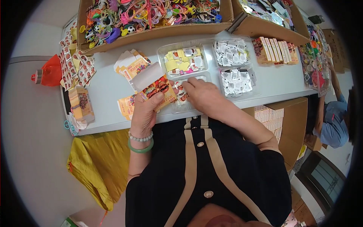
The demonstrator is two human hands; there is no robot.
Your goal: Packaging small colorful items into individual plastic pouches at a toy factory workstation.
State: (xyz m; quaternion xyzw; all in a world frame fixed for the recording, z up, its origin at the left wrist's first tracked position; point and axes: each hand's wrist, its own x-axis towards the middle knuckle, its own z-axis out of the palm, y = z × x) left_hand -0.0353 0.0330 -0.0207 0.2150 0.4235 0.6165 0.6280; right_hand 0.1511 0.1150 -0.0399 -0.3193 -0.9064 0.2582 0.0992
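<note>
Orange printed carton is gripped, flap open, by the left hand above the table edge. Stickers in a clear tray are pinched by the right hand, just beside.

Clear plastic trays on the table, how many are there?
4. Two hold white slips: back tray and front tray. One with yellow cards sits left of them. A fourth lies under the hands, partly hidden.

Small packing workshop: cartons of toy trinkets, sorted sticker trays, stacked boxes.
</note>
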